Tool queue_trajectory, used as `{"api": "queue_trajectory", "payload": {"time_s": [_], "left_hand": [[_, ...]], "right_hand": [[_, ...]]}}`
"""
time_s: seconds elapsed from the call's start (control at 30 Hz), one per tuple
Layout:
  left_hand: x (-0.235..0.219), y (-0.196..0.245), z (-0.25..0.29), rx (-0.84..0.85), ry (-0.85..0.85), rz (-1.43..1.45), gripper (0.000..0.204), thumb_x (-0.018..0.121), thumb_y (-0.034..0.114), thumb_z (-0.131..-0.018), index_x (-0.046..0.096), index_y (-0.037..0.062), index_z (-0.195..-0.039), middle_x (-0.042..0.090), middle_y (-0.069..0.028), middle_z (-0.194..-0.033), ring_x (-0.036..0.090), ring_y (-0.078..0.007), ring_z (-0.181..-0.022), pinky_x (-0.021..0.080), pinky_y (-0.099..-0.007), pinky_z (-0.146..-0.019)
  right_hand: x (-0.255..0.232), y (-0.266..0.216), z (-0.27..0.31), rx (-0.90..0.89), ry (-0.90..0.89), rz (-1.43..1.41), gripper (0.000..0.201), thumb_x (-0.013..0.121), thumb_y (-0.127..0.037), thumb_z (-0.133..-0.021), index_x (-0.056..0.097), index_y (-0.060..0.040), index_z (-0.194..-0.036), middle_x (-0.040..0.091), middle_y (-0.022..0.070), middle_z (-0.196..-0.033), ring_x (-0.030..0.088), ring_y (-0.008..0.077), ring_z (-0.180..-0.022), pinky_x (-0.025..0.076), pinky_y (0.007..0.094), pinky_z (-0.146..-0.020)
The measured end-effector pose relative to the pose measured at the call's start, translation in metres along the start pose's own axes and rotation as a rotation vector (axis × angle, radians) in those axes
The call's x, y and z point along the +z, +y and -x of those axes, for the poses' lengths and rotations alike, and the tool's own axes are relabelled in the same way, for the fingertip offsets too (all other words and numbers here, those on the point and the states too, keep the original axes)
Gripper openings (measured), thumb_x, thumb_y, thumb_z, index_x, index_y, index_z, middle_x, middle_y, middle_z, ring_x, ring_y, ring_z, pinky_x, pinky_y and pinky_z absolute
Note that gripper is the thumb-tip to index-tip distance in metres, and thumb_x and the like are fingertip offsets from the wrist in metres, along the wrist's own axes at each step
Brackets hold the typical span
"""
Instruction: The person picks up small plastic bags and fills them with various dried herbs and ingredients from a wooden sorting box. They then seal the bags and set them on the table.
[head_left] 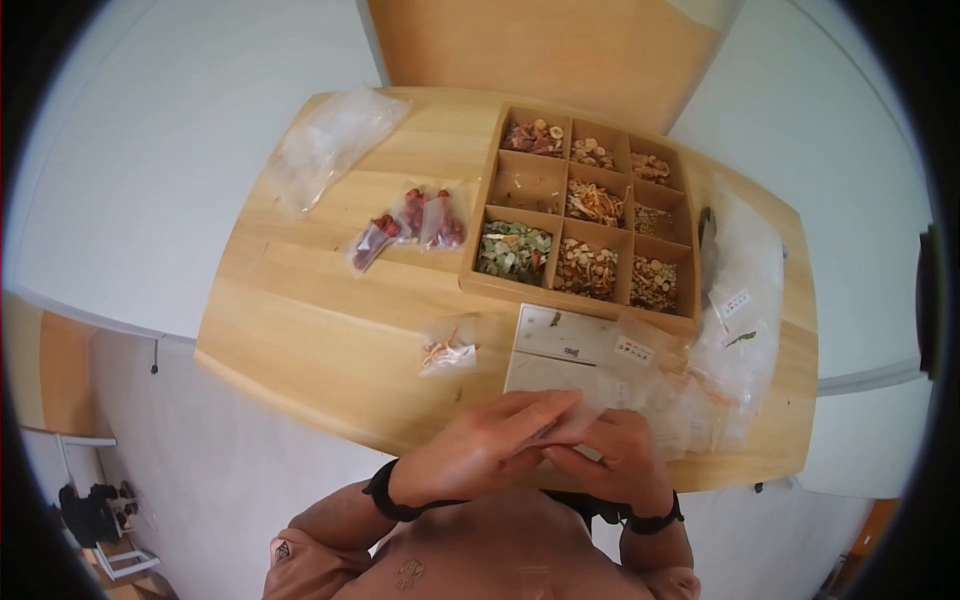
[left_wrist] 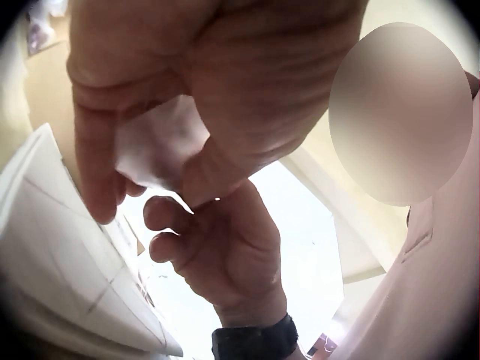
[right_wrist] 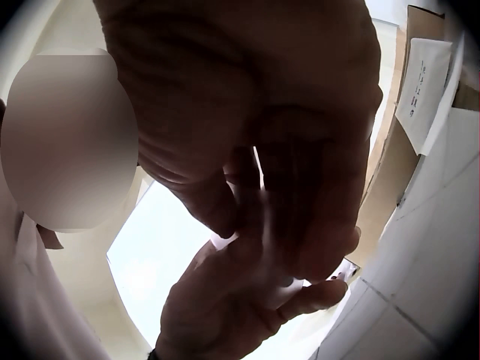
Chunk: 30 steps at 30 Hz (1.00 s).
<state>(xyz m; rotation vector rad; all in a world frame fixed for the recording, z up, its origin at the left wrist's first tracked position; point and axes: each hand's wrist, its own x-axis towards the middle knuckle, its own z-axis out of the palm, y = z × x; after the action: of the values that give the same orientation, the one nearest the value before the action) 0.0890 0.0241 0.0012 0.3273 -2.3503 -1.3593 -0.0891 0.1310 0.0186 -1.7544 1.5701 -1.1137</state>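
Both hands meet at the table's front edge around a small clear plastic bag [head_left: 572, 424]. The left hand [head_left: 492, 436] grips the bag, its fingers curled round it; in the left wrist view the bag [left_wrist: 163, 142] shows between that hand's thumb and fingers. Thumb and fingers of the right hand [head_left: 622, 458] pinch the bag's other side. What the bag holds cannot be made out. Just beyond the hands lies a white tile-like board [head_left: 540, 373], with clear bags [head_left: 668, 400] over its right part.
A divided cardboard box [head_left: 480, 287] of dried herbs stands at the back right, one compartment nearly bare. Several bags of red pieces [head_left: 440, 222] and a bag of pale pieces [head_left: 448, 350] lie left of it. Plastic bags [head_left: 340, 140] lie back left, more [head_left: 745, 290] at right.
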Motion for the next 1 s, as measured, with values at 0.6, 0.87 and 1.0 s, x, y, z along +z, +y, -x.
{"api": "queue_trajectory", "payload": {"time_s": [0.6, 0.87, 1.0], "left_hand": [[0.022, -0.004, 0.014, 0.071, 0.090, 0.051, 0.076, 0.074, 0.001, -0.076, 0.043, 0.0043, -0.145, 0.054, -0.0196, -0.135, 0.056, -0.0380, -0.119, 0.051, -0.0434, -0.095], [0.007, -0.007, 0.015, 0.113, -0.014, 0.136, 0.082, 0.078, 0.007, -0.076, 0.039, 0.0098, -0.148, 0.057, -0.0166, -0.128, 0.058, -0.0379, -0.110, 0.050, -0.0438, -0.091], [-0.005, -0.008, 0.015, 0.032, -0.108, 0.168, 0.085, 0.078, 0.006, -0.077, 0.036, 0.0122, -0.151, 0.058, -0.0167, -0.125, 0.058, -0.0369, -0.110, 0.050, -0.0433, -0.091]], "right_hand": [[0.011, 0.001, 0.014, 0.161, -0.207, 0.055, 0.023, 0.079, -0.024, -0.081, 0.074, -0.0080, -0.098, 0.071, 0.0111, -0.092, 0.069, 0.0301, -0.086, 0.053, 0.0384, -0.072], [0.010, -0.015, 0.004, 0.042, -0.330, 0.140, 0.032, 0.078, -0.037, -0.079, 0.072, -0.0160, -0.102, 0.069, 0.0079, -0.089, 0.066, 0.0297, -0.083, 0.053, 0.0399, -0.071], [0.009, -0.022, -0.002, -0.007, -0.383, 0.125, 0.038, 0.078, -0.041, -0.078, 0.070, -0.0162, -0.106, 0.068, 0.0084, -0.095, 0.065, 0.0302, -0.091, 0.053, 0.0407, -0.077]]}}
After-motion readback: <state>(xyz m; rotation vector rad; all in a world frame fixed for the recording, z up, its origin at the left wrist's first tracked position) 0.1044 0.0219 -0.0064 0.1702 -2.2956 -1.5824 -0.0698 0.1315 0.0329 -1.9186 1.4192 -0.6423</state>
